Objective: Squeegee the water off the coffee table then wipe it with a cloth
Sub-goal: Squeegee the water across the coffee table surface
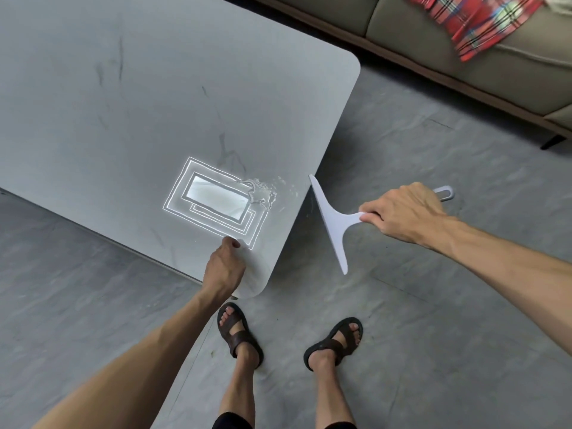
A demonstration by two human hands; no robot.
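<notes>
Squeegee [332,222]: centre-right, just off coffee table [123,88] edge, rt hand [402,213] clamped round handle. Lt hand [224,267] curled at near corner; holding what, cannot tell. Risk: water [261,195] mid-frame unswept; runoff onto floor [433,305] likely slip hazard.

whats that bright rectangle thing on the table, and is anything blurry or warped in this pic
head view: the nested bright rectangles are glare, likely a ceiling light mirrored in the glossy coffee table; the water beside them glints; the squeegee looks sharp; the plaid cloth top right is smeared; straight edges bow slightly from the wide lens.
</notes>
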